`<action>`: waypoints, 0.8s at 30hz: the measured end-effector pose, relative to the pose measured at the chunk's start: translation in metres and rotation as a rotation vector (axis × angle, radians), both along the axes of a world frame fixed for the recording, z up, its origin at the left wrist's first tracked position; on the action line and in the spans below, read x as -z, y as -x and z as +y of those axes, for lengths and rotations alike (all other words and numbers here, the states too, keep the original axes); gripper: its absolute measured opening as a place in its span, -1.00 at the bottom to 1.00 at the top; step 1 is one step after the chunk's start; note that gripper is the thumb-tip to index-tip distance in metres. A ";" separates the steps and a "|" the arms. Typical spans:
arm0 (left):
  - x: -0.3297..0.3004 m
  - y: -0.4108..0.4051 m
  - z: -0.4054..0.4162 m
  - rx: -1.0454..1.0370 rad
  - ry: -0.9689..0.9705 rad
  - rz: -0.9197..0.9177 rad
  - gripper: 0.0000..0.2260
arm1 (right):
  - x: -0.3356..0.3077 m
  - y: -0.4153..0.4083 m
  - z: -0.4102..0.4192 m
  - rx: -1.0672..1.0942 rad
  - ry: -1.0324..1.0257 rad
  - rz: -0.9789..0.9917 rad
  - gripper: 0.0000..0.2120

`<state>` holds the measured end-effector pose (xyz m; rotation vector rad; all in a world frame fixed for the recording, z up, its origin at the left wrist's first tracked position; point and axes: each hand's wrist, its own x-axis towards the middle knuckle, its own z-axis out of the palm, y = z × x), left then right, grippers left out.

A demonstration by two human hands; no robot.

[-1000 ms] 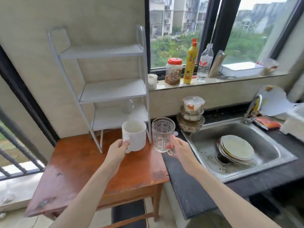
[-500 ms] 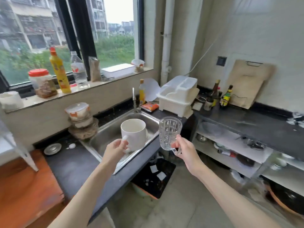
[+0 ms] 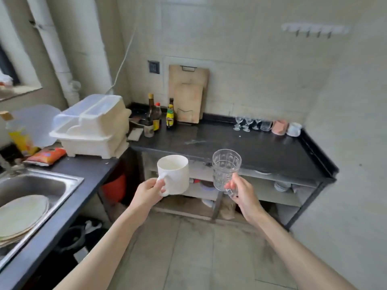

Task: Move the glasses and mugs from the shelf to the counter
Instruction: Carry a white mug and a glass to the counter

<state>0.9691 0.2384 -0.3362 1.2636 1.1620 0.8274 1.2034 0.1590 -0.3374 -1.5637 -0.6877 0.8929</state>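
Observation:
My left hand (image 3: pixel 146 193) grips the handle of a white mug (image 3: pixel 174 174), held upright in the air. My right hand (image 3: pixel 240 190) holds a clear patterned glass mug (image 3: pixel 225 168) by its handle, also upright. Both hang in front of the black counter (image 3: pixel 240 147), short of its front edge. At the counter's far right stand three small stemmed glasses (image 3: pixel 246 123), a clear tumbler (image 3: pixel 266 125), a pink cup (image 3: pixel 279 127) and a white mug (image 3: pixel 294 129) in a row against the wall. The shelf is out of view.
Sauce bottles (image 3: pixel 155 118) and cutting boards (image 3: pixel 188 95) stand at the counter's back left. A white dish rack (image 3: pixel 92 128) sits on the left counter beside a steel sink (image 3: pixel 69 182) holding plates (image 3: pixel 21 216). Open shelves run under the counter.
The view has swung right from the shelf and wooden table, past the sink, to the black counter. Both hands kept hold of their mugs throughout.

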 end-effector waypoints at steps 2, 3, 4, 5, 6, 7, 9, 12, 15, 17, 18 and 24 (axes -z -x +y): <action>0.002 -0.045 0.021 0.052 0.012 0.008 -0.76 | 0.003 -0.040 0.005 0.072 0.007 0.029 -0.61; 0.003 -0.067 0.033 0.074 0.021 0.013 -0.77 | 0.004 -0.059 0.009 0.106 0.007 0.032 -0.61; 0.004 -0.088 0.044 0.095 0.026 0.022 -0.80 | 0.006 -0.078 0.014 0.135 0.008 0.028 -0.61; 0.006 -0.110 0.057 0.111 0.028 0.036 -0.84 | 0.007 -0.096 0.021 0.158 0.010 0.025 -0.62; 0.008 -0.131 0.070 0.125 0.029 0.048 -0.86 | 0.009 -0.114 0.029 0.177 0.011 0.027 -0.62; 0.011 -0.153 0.083 0.141 0.029 0.056 -0.87 | 0.010 -0.132 0.038 0.193 0.009 0.032 -0.63; 0.018 -0.194 0.112 0.194 0.028 0.053 -0.86 | 0.011 -0.168 0.057 0.226 -0.003 0.038 -0.62; 0.023 -0.255 0.158 0.285 0.034 0.049 -0.86 | 0.010 -0.222 0.091 0.262 0.005 0.049 -0.61; 0.024 -0.315 0.198 0.295 0.023 0.074 -0.87 | 0.012 -0.271 0.123 0.296 0.018 0.063 -0.63; 0.026 -0.351 0.220 0.323 0.034 0.087 -0.86 | 0.013 -0.299 0.141 0.329 0.017 0.087 -0.63; 0.028 -0.367 0.230 0.348 0.048 0.088 -0.86 | 0.015 -0.312 0.149 0.341 0.021 0.100 -0.62; 0.057 -0.454 0.279 0.410 0.128 0.150 -0.83 | 0.036 -0.394 0.196 0.374 0.082 0.126 -0.61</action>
